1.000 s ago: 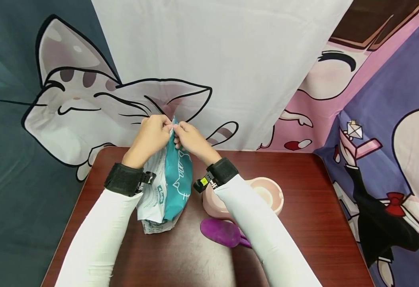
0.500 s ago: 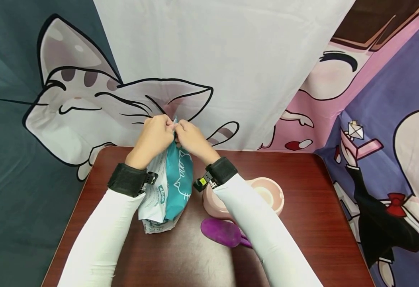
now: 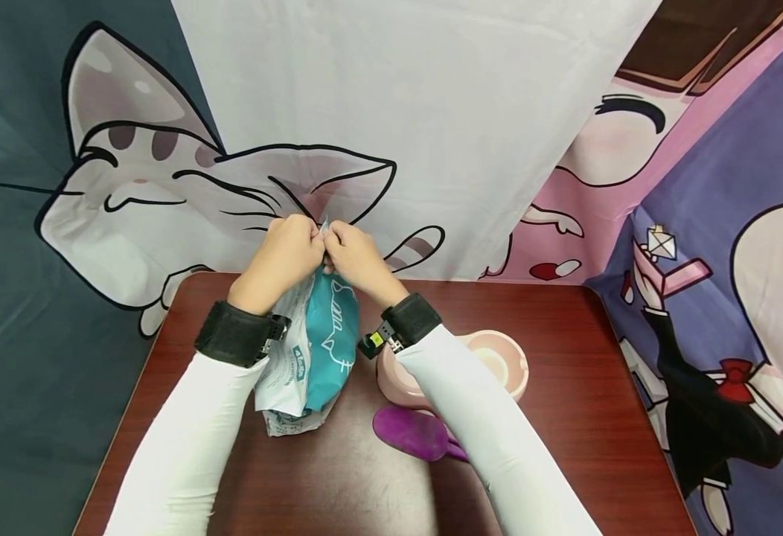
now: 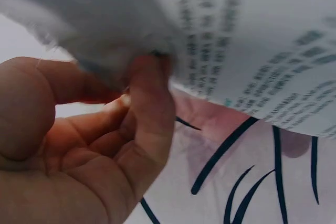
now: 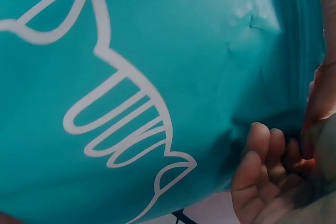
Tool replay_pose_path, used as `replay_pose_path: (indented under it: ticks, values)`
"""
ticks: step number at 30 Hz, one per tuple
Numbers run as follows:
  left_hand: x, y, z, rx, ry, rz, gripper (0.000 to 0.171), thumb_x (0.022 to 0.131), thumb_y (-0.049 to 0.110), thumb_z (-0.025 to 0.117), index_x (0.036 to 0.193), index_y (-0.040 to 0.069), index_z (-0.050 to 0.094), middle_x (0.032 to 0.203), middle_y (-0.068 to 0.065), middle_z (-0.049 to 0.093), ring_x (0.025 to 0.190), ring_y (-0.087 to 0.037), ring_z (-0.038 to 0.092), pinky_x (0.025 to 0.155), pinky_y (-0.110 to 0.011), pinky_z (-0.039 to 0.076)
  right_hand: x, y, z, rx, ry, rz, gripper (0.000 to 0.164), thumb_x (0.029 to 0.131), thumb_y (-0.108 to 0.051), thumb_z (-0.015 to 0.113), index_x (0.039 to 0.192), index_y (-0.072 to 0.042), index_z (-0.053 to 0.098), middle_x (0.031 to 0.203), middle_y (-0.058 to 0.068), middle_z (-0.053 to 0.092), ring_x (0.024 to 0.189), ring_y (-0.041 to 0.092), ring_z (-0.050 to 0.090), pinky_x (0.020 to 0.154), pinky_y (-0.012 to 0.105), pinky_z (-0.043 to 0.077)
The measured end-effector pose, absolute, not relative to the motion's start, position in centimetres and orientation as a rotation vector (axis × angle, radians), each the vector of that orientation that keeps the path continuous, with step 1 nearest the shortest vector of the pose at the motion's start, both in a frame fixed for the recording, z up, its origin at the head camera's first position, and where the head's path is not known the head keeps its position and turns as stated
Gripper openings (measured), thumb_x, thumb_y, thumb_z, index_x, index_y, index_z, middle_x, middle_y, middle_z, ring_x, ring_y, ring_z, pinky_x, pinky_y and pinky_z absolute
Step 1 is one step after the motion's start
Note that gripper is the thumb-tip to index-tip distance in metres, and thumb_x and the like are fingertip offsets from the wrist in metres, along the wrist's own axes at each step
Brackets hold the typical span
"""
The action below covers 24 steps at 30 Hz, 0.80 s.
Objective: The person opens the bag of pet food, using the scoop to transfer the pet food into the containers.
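Note:
A teal and white plastic bag [image 3: 331, 335] with a white cat outline stands upright on the table, left of its middle. At its top edge my left hand [image 3: 287, 249] pinches the film between thumb and curled fingers. The left wrist view shows that hand [image 4: 115, 129] against the bag's white printed side [image 4: 231, 40]. Close beside it, my right hand [image 3: 354, 257] pinches the same top edge. In the right wrist view its fingers [image 5: 260, 182] curl beside the teal face [image 5: 210, 77], near the ridged strip along the top. The bag's contents are hidden.
A pink double bowl [image 3: 505, 357] stands right of the bag, partly under my right forearm. In front of it lies a purple scoop [image 3: 411, 433], its handle partly covered by the sleeve. A printed cloth [image 3: 432, 112] hangs behind the brown table [image 3: 338, 484].
Both hands stay at the bag's top edge with only slight finger shifts. The left hand has moved a little closer to the right. Bag, bowl and scoop hold their places.

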State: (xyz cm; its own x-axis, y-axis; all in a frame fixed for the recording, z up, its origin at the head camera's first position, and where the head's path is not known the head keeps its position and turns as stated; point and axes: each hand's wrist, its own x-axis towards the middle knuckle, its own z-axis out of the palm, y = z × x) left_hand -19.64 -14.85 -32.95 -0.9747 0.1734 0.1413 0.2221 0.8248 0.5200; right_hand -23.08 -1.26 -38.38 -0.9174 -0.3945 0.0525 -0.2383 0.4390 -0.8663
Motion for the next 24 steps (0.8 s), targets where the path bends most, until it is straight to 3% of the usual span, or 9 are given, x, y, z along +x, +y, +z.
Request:
replay_pose_path:
  ticks: [6, 10, 19, 24]
  values:
    - [-19.6, -14.9, -32.3, -0.272, -2.971, -0.886, 0.041, 0.086, 0.003, 0.051, 0.05, 0.016, 0.036, 0.049, 0.006, 0.027, 0.056, -0.021, 0.035, 0.055, -0.032, 0.031, -23.3, -1.1, -38.7, -0.522, 2.418, -1.565, 0.036, 0.113, -0.024, 0.04, 0.085, -0.008, 0.057, 0.074, 0.006, 0.067, 0.067, 0.017, 0.07, 0.069, 0.034, 0.061]
    - [-19.7, -14.8, -32.8, -0.249, -2.944, -0.927, 0.041, 0.085, 0.003, 0.051, 0.05, 0.017, 0.035, 0.048, 0.006, 0.026, 0.056, -0.022, 0.034, 0.051, -0.029, 0.028, -23.2, -1.1, -39.0, -0.507, 2.4, -1.611, 0.037, 0.112, -0.021, 0.038, 0.083, -0.007, 0.055, 0.075, 0.007, 0.068, 0.068, 0.018, 0.07, 0.071, 0.037, 0.062]
    - [-19.7, -15.1, -34.0, -0.221, -2.845, -0.953, 0.035, 0.078, 0.003, 0.052, 0.049, 0.016, 0.036, 0.05, 0.006, 0.024, 0.056, -0.018, 0.024, 0.047, -0.026, 0.021, -22.7, -1.5, -39.7, -0.456, 2.473, -1.68, 0.034, 0.11, -0.017, 0.039, 0.081, -0.007, 0.053, 0.069, 0.007, 0.065, 0.062, 0.016, 0.065, 0.06, 0.025, 0.055]
    - [-19.9, -15.2, -34.3, -0.218, -2.841, -0.926, 0.034, 0.081, 0.005, 0.054, 0.051, 0.015, 0.041, 0.049, 0.005, 0.029, 0.054, -0.019, 0.03, 0.048, -0.027, 0.024, -22.6, -1.6, -39.8, -0.431, 2.444, -1.736, 0.035, 0.11, -0.018, 0.04, 0.079, -0.008, 0.054, 0.067, 0.005, 0.064, 0.06, 0.017, 0.064, 0.06, 0.027, 0.055]
